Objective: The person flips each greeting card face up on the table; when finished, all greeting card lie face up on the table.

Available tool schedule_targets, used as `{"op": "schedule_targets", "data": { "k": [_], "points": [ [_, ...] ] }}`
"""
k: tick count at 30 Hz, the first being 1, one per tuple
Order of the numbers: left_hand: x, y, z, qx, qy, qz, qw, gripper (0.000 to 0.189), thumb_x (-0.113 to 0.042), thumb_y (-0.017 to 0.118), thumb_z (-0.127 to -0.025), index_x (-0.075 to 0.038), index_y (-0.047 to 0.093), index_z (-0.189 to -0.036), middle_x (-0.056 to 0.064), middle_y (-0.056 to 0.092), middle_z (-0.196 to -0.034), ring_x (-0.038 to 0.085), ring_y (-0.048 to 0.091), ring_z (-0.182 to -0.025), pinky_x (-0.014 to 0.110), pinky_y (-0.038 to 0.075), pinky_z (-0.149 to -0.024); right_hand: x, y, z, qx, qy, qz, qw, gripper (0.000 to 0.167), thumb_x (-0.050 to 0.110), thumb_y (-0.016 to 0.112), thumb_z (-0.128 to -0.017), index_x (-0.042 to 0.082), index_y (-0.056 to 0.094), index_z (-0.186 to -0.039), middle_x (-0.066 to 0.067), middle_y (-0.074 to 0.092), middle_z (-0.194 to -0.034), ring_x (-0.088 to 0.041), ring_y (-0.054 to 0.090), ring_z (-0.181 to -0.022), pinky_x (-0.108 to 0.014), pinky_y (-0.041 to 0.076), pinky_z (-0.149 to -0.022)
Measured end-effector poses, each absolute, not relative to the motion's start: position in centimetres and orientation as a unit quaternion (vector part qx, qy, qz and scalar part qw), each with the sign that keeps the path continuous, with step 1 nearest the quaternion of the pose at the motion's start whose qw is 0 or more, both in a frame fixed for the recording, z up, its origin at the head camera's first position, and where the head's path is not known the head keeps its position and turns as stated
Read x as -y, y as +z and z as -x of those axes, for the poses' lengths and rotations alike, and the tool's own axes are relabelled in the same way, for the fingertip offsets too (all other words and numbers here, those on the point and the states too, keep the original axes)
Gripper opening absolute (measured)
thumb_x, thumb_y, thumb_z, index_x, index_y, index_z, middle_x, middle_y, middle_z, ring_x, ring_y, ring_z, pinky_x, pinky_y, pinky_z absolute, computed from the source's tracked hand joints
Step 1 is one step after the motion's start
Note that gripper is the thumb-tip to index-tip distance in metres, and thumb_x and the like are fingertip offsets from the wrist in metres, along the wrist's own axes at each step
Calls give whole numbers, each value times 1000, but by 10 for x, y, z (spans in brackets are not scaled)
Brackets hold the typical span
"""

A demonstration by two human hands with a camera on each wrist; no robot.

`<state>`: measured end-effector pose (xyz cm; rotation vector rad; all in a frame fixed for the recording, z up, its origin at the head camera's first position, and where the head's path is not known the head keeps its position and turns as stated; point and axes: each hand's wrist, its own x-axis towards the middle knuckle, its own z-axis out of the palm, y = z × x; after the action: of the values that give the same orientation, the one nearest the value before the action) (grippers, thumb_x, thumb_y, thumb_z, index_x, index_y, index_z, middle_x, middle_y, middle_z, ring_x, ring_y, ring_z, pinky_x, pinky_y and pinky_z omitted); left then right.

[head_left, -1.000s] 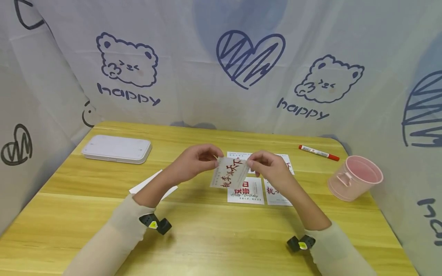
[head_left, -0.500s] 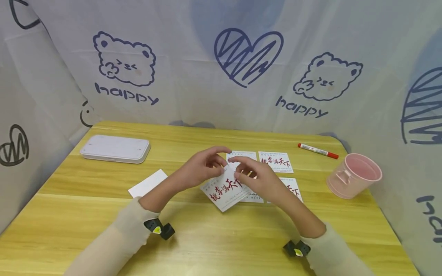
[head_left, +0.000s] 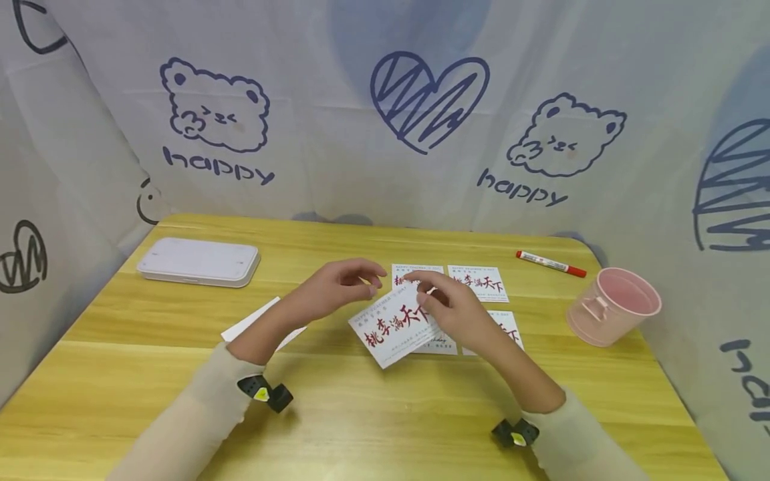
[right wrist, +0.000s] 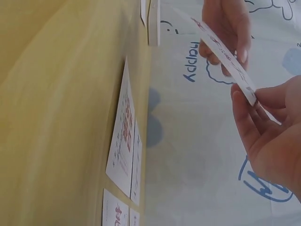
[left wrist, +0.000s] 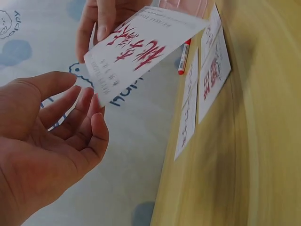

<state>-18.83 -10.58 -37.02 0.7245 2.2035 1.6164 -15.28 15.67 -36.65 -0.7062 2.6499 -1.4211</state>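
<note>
In the head view my right hand [head_left: 462, 312] pinches a white card [head_left: 390, 329] with red Chinese characters between thumb and fingers. The card is held tilted above the table, printed side up. My left hand [head_left: 327, 288] hovers at the card's upper left, its thumb apart from the fingers. In the left wrist view those fingers are loosely bent near a corner of the card [left wrist: 134, 54]; whether a fingertip touches it, I cannot tell. Behind the held card lie several similar cards [head_left: 479, 284] in two rows, partly covered by it and my right hand.
White paper or card [head_left: 257, 316] lies partly under my left forearm. A flat white case [head_left: 198, 260] sits at the back left. At the right are a red-and-white marker [head_left: 550, 263] and a pink cup [head_left: 610, 310]. A printed curtain [head_left: 325, 167] hangs behind the table [head_left: 385, 427].
Both hands held the card at its edges a second ago. The card has turned and come lower, my left hand has let go and drawn slightly left, and my right hand keeps hold.
</note>
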Motion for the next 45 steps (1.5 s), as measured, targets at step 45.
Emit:
{"op": "schedule_targets", "data": {
  "k": [45],
  "points": [
    [156, -424, 297, -891, 408, -136, 145, 25, -5, 64, -96, 6, 62, -119, 15, 62, -105, 19, 54, -88, 25, 46, -75, -102, -429, 301, -917, -352, 151, 111, 19, 17, 70, -95, 11, 71, -113, -4, 68, -104, -18, 61, -87, -32, 50, -76]
  ]
}}
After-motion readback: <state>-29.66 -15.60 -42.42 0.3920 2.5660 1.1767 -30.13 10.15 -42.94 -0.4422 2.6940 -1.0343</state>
